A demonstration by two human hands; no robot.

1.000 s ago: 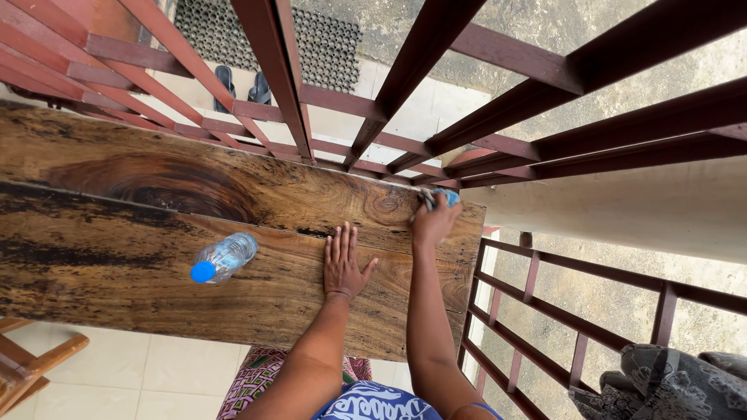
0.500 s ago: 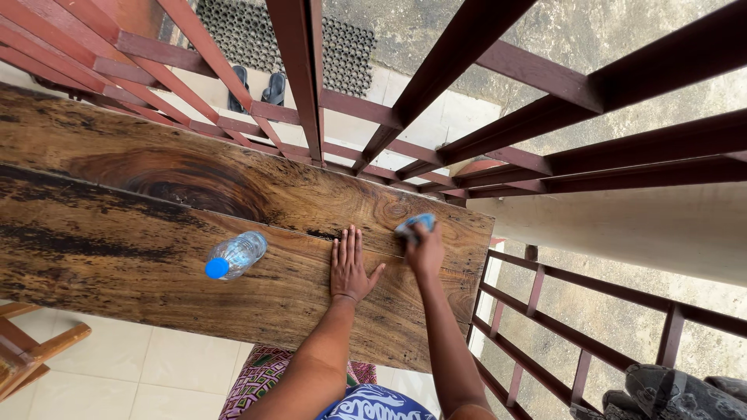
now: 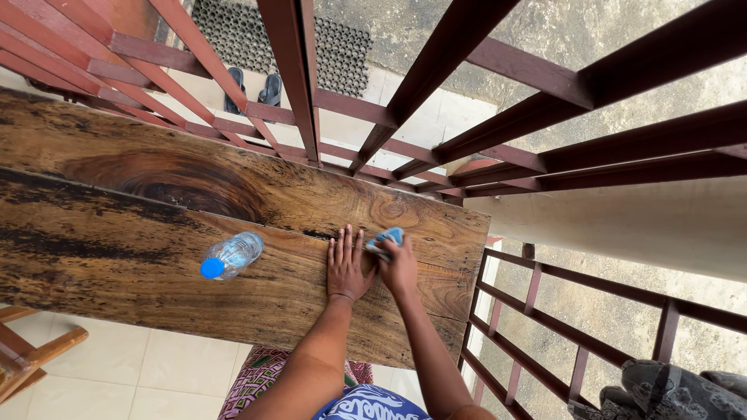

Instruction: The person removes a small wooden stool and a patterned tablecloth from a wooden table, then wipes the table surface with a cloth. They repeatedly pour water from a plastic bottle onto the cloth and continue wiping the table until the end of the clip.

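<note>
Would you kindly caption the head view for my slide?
Right hand presses a blue cloth on the dark-grained wooden tabletop; left hand lies flat beside it.

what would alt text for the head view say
Seen from above, a right hand presses a blue cloth onto a dark wooden table, beside the left hand lying flat. A capped plastic bottle stands to the left, and a red railing runs along the far edge.
</note>
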